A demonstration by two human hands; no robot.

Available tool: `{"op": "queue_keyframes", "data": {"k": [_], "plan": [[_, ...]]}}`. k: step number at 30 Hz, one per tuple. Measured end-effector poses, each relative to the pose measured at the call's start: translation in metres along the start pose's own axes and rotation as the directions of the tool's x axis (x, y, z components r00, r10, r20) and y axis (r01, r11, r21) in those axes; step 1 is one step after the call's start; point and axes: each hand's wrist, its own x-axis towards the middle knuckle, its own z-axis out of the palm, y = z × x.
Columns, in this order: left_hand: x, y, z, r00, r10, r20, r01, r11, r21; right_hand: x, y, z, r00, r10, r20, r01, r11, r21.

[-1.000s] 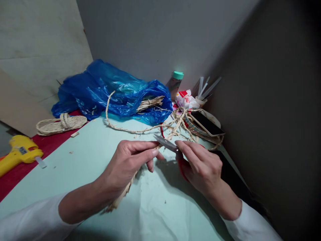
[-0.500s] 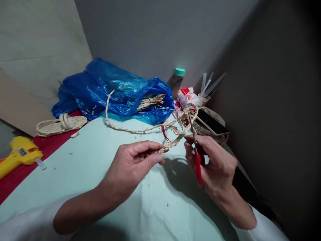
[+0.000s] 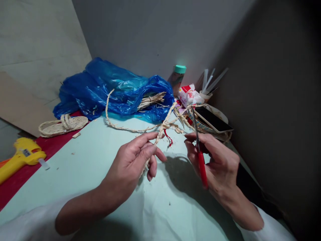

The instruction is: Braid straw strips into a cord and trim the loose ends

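My left hand (image 3: 140, 155) pinches a braided straw cord (image 3: 163, 129) between thumb and forefinger, its other fingers loosely spread. One end of the cord hangs below the palm; the other rises toward the blue bag and meets more braid there. My right hand (image 3: 217, 164) is closed on red-handled scissors (image 3: 202, 164), whose blades point away from me, apart from the cord in my left hand. Behind the blade tips, a loop of braid lies over the box. A short red string (image 3: 169, 138) rests on the pale green table cover between the hands.
A blue plastic bag (image 3: 100, 90) holding a straw bundle (image 3: 151, 100) lies at the back. On the left are a wound braid coil (image 3: 62, 125) and a yellow glue gun (image 3: 25, 155). A lidded jar (image 3: 177, 78), a cup of glue sticks (image 3: 206, 96) and a phone (image 3: 213, 119) stand back right.
My left hand has shifted slightly left and turned the cord more upright, so it now stands away from the scissors. The right hand with the scissors has barely moved.
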Motion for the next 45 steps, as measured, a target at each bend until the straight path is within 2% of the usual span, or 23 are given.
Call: {"op": "queue_keyframes", "data": {"k": [5,8,15,18,25,30,34,45], "plan": [[0.0042,0.0032,0.0012,0.985,-0.078,0.156,0.122,0.946,-0.299,0.0005,-0.0003,0.0002,1.000,-0.014,0.025,0.014,1.000,-0.020],[0.0055,0.0066,0.0011,0.982,-0.082,0.168,0.141,0.917,-0.374,0.0007,-0.0004,0.0017,0.999,-0.039,0.035,0.039,0.999,-0.023],[0.0053,0.0093,-0.0012,0.980,-0.133,0.147,0.180,0.906,-0.383,-0.0011,0.0007,0.0010,0.993,-0.110,0.049,0.113,0.993,-0.043],[0.0062,0.0086,-0.0013,0.980,-0.139,0.139,0.184,0.899,-0.398,-0.0022,-0.0023,-0.0003,0.985,-0.132,0.108,0.140,0.988,-0.073],[0.0057,0.0077,-0.0027,0.969,-0.135,0.208,0.217,0.866,-0.450,-0.0044,-0.0050,0.0041,0.955,-0.212,0.207,0.249,0.954,-0.169],[0.0041,0.0094,-0.0006,0.955,-0.172,0.243,0.270,0.845,-0.462,-0.0045,0.0001,0.0066,0.956,-0.207,0.208,0.252,0.942,-0.220],[0.0047,0.0089,0.0001,0.954,-0.166,0.249,0.268,0.845,-0.463,-0.0034,0.0011,0.0064,0.955,-0.210,0.209,0.256,0.941,-0.222],[0.0050,0.0081,-0.0017,0.970,-0.143,0.198,0.212,0.896,-0.391,-0.0056,0.0026,0.0061,0.955,-0.171,0.244,0.190,0.980,-0.054]]}}
